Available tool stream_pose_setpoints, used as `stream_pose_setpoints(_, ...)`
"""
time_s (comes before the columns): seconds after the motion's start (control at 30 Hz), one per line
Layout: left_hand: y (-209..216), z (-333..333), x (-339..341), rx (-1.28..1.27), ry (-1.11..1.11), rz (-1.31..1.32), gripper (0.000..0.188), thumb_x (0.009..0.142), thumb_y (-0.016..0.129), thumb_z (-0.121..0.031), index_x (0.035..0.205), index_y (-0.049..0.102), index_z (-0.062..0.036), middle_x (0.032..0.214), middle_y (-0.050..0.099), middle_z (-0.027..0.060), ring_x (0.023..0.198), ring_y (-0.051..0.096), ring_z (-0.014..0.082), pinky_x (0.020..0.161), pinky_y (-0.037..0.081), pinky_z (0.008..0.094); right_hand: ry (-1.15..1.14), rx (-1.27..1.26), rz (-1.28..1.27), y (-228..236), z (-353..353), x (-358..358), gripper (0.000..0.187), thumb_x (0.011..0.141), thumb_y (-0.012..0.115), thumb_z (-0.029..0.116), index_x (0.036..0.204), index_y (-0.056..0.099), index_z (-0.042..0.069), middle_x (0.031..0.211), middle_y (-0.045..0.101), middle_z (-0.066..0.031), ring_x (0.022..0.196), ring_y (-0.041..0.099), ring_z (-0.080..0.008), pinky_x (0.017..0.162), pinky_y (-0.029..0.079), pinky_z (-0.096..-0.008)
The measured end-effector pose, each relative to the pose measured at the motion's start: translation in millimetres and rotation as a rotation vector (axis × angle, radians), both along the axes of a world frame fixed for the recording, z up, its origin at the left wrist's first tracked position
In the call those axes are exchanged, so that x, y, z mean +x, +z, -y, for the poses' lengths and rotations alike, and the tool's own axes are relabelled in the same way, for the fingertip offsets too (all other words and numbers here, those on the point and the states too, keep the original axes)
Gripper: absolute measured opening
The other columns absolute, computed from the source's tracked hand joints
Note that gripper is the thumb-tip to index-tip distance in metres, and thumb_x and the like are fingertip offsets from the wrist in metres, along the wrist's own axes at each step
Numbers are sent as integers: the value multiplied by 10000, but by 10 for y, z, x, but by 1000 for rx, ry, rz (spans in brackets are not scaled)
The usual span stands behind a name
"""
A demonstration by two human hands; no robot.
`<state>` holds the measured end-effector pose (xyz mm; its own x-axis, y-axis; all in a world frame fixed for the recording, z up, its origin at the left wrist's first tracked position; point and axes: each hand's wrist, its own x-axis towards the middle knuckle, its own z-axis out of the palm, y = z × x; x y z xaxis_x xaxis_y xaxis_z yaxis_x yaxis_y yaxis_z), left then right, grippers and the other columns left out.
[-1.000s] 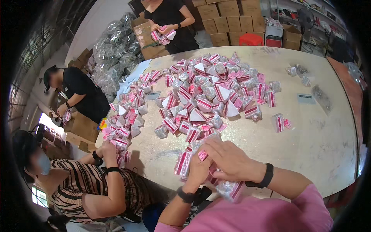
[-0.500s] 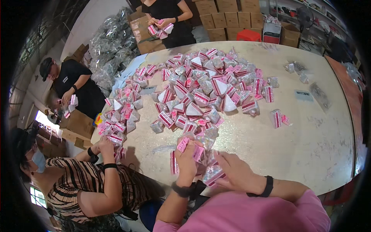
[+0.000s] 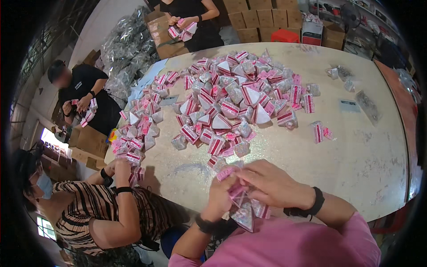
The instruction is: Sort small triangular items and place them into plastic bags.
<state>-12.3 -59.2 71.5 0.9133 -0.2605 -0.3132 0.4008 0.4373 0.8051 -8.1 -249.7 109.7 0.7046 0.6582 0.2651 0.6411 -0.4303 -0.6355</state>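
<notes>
My left hand [image 3: 220, 196] is closed around a bunch of small clear packets [image 3: 243, 216] with pink-and-white striped cards, hanging below its fingers at the table's near edge. A pink tag [image 3: 227, 172] sticks out above that fist. My right hand [image 3: 278, 187] reaches across from the right, its fingers pinched at a pink tag [image 3: 237, 191] on the bunch; the fingertips are partly hidden. Just beyond my hands begins a big heap of similar packets [image 3: 230, 109], triangular and silvery with pink cards.
A co-worker in a striped top [image 3: 102, 209] handles packets on my left. Two others in black stand farther off. One packet [image 3: 318, 132] lies apart at right, near a flat grey card [image 3: 349, 106] and clear bags [image 3: 368, 107]. Cartons [image 3: 262, 18] are stacked behind the table.
My right hand has moved up and left over the bunch, meeting my left hand. The held packets now hang closer to my body. The far-left co-worker's raised hand has come down.
</notes>
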Motion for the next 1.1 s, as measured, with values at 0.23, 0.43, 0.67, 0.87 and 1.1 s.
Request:
stream_pose_setpoints(0.23,8,167,-218,555,-95,465,189,800,567,-67,975,609,-8,957,622,102,880,597,212,745,474,310,33,-91,330,-65,-107,4,698,641,715,178,1240,411,-15,1249,457,-193,1160,444,-349,954,381,-437)
stream_pose_setpoints(0.43,2,271,-294,291,-73,191,201,867,534,-89,1047,559,-4,956,596,39,874,572,114,726,472,257,14,2,265,-228,-106,-24,693,614,730,169,1208,426,-16,1220,476,-196,1095,495,-354,925,412,-434)
stream_pose_setpoints(0.67,-87,231,-321,318,-69,129,167,871,554,-80,1020,562,-5,921,599,37,823,575,106,684,476,252,0,-23,254,-300,-145,-40,706,617,729,178,1222,417,-8,1214,479,-191,1104,487,-355,915,411,-424)
stream_pose_setpoints(0.87,-130,216,-315,658,-149,482,177,842,523,-35,1013,556,1,924,599,43,802,574,106,659,474,248,100,-84,202,-211,-142,-14,744,679,720,210,1289,365,-28,1305,422,-201,1206,419,-342,978,353,-428)
stream_pose_setpoints(1.1,-169,257,-295,618,-174,528,225,819,501,-5,1040,543,17,970,597,80,849,585,135,673,487,253,123,-170,247,-307,-153,-64,777,675,722,251,1308,370,-28,1366,374,-191,1274,364,-316,1004,332,-431)
